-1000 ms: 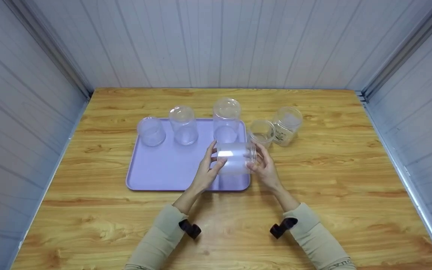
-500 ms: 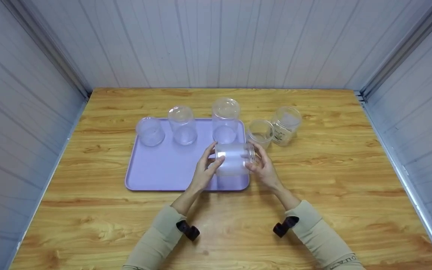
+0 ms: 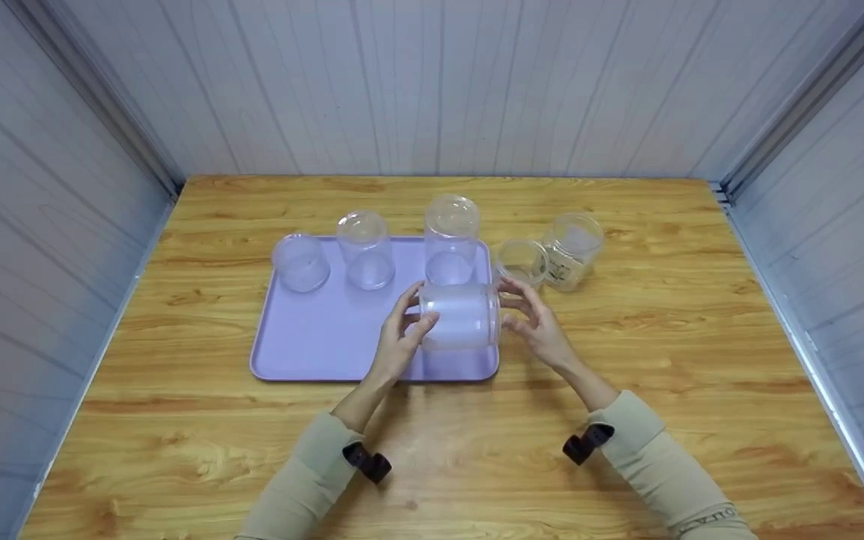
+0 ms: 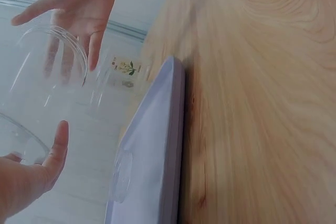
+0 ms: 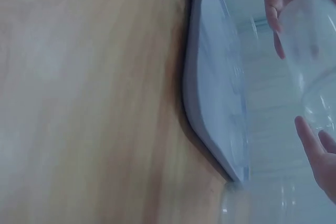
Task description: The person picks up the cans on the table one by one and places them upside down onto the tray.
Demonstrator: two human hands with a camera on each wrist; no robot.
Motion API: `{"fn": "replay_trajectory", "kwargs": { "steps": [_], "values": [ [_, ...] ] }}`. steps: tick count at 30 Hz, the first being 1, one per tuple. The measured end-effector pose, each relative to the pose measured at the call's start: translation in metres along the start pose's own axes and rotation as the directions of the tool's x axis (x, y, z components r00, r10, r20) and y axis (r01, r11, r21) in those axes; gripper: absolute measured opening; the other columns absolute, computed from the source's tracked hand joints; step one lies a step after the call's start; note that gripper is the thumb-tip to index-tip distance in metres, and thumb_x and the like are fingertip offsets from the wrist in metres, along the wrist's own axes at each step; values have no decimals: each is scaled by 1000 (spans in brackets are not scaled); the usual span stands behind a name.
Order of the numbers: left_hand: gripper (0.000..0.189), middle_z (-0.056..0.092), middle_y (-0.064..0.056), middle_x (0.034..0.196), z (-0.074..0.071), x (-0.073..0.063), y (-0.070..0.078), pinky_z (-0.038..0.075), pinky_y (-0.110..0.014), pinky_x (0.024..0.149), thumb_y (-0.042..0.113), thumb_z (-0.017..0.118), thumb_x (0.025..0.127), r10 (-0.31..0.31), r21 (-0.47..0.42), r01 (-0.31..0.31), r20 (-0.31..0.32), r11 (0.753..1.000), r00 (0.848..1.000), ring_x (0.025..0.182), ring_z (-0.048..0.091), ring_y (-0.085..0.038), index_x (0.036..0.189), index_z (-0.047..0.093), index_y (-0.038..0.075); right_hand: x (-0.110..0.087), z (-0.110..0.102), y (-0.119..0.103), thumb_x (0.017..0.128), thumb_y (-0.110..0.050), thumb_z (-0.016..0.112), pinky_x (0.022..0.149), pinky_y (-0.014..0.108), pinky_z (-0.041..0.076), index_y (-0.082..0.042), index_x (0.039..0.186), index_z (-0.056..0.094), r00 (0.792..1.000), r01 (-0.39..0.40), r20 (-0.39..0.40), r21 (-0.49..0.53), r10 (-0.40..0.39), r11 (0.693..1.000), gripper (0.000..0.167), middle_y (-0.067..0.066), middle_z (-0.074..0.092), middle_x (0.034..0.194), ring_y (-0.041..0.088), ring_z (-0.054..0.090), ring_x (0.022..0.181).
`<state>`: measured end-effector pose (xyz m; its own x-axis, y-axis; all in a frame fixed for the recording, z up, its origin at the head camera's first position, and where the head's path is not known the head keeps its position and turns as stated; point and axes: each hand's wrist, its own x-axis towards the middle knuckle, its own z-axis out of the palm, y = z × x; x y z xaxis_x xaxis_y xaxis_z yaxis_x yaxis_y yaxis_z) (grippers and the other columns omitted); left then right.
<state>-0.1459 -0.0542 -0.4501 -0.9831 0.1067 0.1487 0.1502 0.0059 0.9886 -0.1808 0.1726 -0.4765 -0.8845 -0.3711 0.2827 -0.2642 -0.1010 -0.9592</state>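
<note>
A clear plastic jar (image 3: 458,319) lies sideways in the air over the right part of the lilac tray (image 3: 312,367). My left hand (image 3: 396,346) grips its left end, the thumb across the near side. Off the jar's rimmed right end, my right hand (image 3: 548,337) has its fingers loosely bent and spread. In the left wrist view, a gap shows between much of that right hand (image 4: 86,3) and the rim; whether a fingertip touches is hard to tell. The right wrist view shows the same see-through jar (image 5: 310,45) between both hands.
Along the tray's back edge stand a low clear tub (image 3: 301,262), a taller jar (image 3: 366,251) and the tallest jar (image 3: 452,240). Right of the tray are a short clear jar (image 3: 522,262) and a labelled jar (image 3: 573,251). Pale panel walls surround the wooden table (image 3: 664,360).
My right hand has let go of the jar's rim and drawn away to the right. The left hand has carried the jar slightly left. The other jars and tray stay put.
</note>
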Motion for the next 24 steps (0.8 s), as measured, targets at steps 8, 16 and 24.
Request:
{"fn": "replay_trajectory", "kwargs": {
  "steps": [8, 16, 24],
  "values": [
    [55, 45, -24, 116, -13, 2, -7, 46, -31, 68, 8, 59, 82, -4, 62, 8, -57, 998, 998, 92, 53, -32, 131, 36, -3, 9, -10, -37, 80, 10, 56, 80, 31, 46, 15, 120, 41, 996, -12, -92, -201, -7, 980, 43, 28, 47, 115, 44, 44, 103],
    [63, 47, -16, 116, -27, 9, -22, 49, -32, 66, 22, 68, 78, -43, 157, 60, -110, 986, 993, 92, 52, -27, 132, 40, 6, 18, -24, -40, 79, 2, 63, 76, 45, 46, 12, 111, 52, 997, 24, -55, -431, -53, 902, 36, 24, 55, 107, 36, 51, 97],
    [69, 48, -15, 114, -41, 10, -18, 45, -43, 75, 29, 72, 73, -43, 302, 77, -119, 950, 992, 92, 50, -30, 131, 43, 7, 31, -46, -35, 78, -11, 67, 72, 41, 47, 5, 112, 55, 996, 90, 41, -666, -84, 740, 39, 18, 57, 102, 26, 53, 90]
  ]
}}
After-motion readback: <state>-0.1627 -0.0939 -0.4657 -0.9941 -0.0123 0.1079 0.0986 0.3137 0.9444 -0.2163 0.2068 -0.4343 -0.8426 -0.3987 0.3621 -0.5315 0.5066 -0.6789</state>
